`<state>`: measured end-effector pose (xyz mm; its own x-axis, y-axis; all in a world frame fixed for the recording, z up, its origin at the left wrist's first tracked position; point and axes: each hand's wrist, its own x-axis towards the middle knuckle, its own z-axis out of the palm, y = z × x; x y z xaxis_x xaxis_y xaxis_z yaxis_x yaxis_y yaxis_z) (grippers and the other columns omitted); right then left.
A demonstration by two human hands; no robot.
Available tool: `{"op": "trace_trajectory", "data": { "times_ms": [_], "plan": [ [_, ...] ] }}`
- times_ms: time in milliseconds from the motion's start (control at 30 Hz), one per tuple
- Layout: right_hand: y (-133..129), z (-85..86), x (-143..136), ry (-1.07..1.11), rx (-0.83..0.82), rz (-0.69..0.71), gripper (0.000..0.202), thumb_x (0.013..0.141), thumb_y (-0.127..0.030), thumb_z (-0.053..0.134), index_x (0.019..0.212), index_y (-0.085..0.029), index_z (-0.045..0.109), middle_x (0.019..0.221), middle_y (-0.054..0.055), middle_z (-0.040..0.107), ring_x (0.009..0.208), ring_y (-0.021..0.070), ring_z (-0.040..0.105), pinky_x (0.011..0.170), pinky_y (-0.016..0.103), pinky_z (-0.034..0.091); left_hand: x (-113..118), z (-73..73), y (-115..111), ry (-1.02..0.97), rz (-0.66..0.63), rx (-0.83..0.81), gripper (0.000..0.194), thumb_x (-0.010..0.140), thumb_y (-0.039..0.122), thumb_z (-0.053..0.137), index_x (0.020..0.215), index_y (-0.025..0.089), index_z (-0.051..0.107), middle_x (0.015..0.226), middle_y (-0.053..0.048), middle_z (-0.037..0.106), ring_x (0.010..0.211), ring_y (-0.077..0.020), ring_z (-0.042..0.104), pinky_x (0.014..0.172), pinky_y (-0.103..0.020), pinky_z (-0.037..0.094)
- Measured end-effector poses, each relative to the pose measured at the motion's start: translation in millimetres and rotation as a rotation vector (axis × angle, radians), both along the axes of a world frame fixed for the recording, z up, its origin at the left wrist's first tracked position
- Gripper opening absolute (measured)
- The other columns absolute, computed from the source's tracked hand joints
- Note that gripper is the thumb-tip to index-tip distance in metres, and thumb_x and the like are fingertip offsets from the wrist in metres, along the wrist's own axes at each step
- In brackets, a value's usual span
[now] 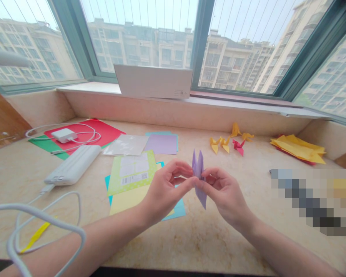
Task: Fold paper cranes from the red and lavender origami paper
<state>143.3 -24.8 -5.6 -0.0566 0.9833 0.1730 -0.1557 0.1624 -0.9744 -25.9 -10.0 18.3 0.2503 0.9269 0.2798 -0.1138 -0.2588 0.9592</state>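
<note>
A folded purple paper point(201, 194) stands upright between my two hands, with two narrow points sticking up and one point hanging down. My left hand point(173, 188) pinches its left side between thumb and fingers. From the right, my right hand point(223, 192) grips the same paper, thumb near the other thumb. Beneath and beside my left hand lie a green-patterned packet point(115, 181), a pale yellow sheet point(127, 202) and blue sheets point(180, 209). Beyond my hands sit small yellow paper cranes point(215, 145) and a red crane point(238, 147).
A white power bank point(73, 165) and looping cables point(75, 227) lie at left, near red point(103, 132) and green sheets. A purple sheet point(161, 144) lies behind the packet. Yellow papers point(300, 148) are at right. A white box point(154, 81) stands on the sill; a blurred-out patch covers the right.
</note>
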Motion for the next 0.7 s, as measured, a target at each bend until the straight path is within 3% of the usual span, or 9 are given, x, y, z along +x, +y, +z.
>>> {"op": "trace_trajectory", "data": {
  "times_ms": [133, 300, 500, 700],
  "plan": [
    [-0.5, -1.3, 2.7, 0.028, 0.021, 0.055, 0.018, 0.083, -0.032, 0.076, 0.094, -0.024, 0.065, 0.086, 0.000, 0.074, 0.081, 0.0163, 0.072, 0.073, 0.028, 0.057, 2.3, -0.3, 4.5, -0.103, -0.022, -0.074, 0.023, 0.083, 0.019, 0.072, 0.094, 0.019, 0.051, 0.077, 0.003, 0.067, 0.071, -0.0112, 0.066, 0.068, -0.023, 0.053],
    [-0.5, -2.0, 6.0, 0.025, 0.113, 0.074, 0.018, 0.095, -0.034, 0.063, 0.110, -0.026, 0.066, 0.103, 0.004, 0.073, 0.095, 0.0183, 0.071, 0.082, 0.031, 0.056, 1.0, -0.4, 8.0, -0.171, -0.010, -0.028, 0.025, 0.085, 0.017, 0.069, 0.096, 0.021, 0.047, 0.077, 0.005, 0.066, 0.072, -0.0109, 0.065, 0.071, -0.023, 0.053],
    [-0.7, 0.0, 3.0, -0.004, 0.091, 0.003, 0.016, 0.089, -0.028, 0.069, 0.105, -0.026, 0.065, 0.090, 0.001, 0.074, 0.081, 0.0145, 0.073, 0.069, 0.023, 0.059, 0.0, -2.4, 5.3, -0.079, -0.018, 0.041, 0.013, 0.088, 0.016, 0.066, 0.095, 0.020, 0.056, 0.081, 0.003, 0.062, 0.076, -0.0104, 0.063, 0.074, -0.023, 0.052],
    [-0.2, -4.5, 3.7, -0.136, 0.187, -0.077, 0.016, 0.087, -0.027, 0.071, 0.103, -0.026, 0.068, 0.087, 0.000, 0.074, 0.080, 0.0137, 0.071, 0.072, 0.024, 0.059, -0.9, -5.3, 4.9, -0.016, -0.068, 0.055, 0.009, 0.092, 0.018, 0.060, 0.101, 0.019, 0.060, 0.088, 0.001, 0.064, 0.081, -0.0103, 0.059, 0.075, -0.022, 0.049]
  ]
}}
